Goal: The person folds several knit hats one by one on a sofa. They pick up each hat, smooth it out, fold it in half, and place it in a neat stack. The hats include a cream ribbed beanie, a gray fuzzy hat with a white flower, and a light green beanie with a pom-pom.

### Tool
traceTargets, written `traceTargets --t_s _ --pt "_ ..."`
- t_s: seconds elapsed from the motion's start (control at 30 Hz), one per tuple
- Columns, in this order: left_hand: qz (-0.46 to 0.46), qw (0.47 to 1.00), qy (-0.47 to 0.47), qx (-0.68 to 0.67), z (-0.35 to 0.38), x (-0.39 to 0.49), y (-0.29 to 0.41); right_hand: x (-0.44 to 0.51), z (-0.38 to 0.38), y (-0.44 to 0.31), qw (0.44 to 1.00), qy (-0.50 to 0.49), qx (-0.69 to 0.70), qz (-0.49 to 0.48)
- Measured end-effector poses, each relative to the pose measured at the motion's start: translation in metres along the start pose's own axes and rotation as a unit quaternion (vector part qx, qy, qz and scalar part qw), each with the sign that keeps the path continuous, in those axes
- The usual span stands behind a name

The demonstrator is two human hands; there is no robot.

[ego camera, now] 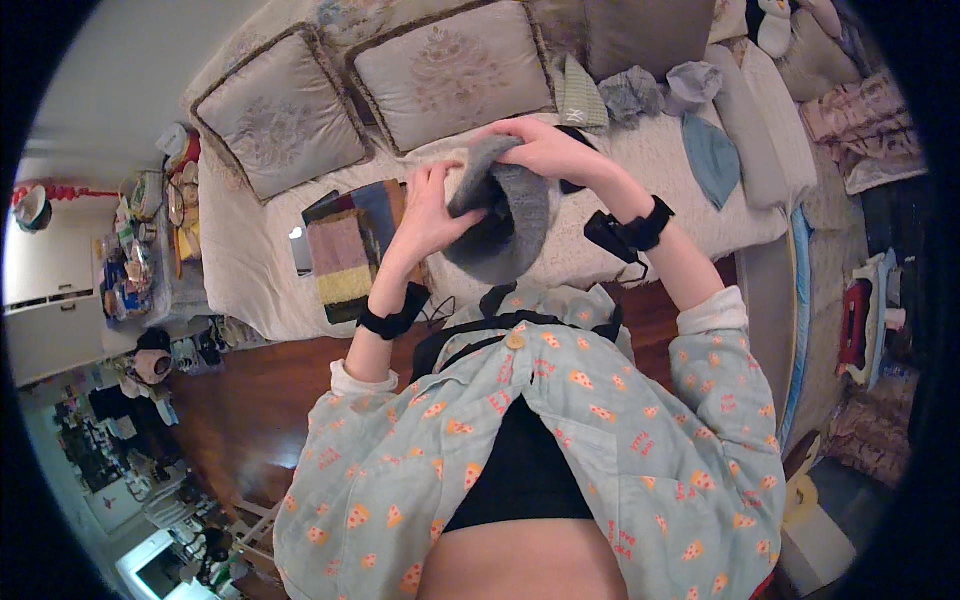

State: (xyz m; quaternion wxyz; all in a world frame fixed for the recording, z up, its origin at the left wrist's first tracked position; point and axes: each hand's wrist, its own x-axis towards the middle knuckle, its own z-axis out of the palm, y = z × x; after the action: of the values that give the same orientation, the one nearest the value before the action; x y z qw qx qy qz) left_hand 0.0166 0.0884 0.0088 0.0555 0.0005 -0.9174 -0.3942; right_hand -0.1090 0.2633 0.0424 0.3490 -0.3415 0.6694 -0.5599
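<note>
A grey knitted hat (517, 225), its dark opening turned towards me, is held up between both hands above the sofa. My left hand (431, 217) grips its left edge, with the thumb at the opening and the fingers behind. My right hand (532, 146) pinches the top of the rim. Left of the hat lie folded knitted pieces (341, 251) in mauve, yellow and dark colours. A black item, partly hidden, lies behind my right wrist. Further right on the sofa are a light green knitted hat (583, 96), a grey crumpled knit (632, 94) and a blue-green beanie (710, 159).
The sofa (637, 195) has a cream cover. Large patterned cushions (457, 75) lean along its back. A whitish crumpled item (694, 84) sits near the right cushions. A silver device (301, 251) lies beside the folded knits. Reddish wooden floor (247, 405) shows at the lower left.
</note>
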Motion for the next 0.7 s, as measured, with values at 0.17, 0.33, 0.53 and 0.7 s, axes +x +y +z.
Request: traceTargets --t_s 0.17,0.33,0.53,0.7 --pt "-0.048 0.996 0.02 -0.074 0.006 0.022 0.024 0.007 -0.003 0.002 0.996 0.015 -0.076 -0.037" --pt "-0.074 0.97 -0.008 -0.232 -0.01 0.03 0.015 0.001 -0.025 0.034 0.969 0.116 -0.21 -0.055" --pt "-0.218 0.845 -0.06 -0.484 -0.035 0.008 -0.025 0.005 -0.011 0.11 0.917 0.18 -0.344 -0.094" --pt "-0.294 0.802 -0.042 -0.518 -0.04 -0.014 -0.077 0.02 0.026 0.157 0.979 0.086 -0.175 0.051"
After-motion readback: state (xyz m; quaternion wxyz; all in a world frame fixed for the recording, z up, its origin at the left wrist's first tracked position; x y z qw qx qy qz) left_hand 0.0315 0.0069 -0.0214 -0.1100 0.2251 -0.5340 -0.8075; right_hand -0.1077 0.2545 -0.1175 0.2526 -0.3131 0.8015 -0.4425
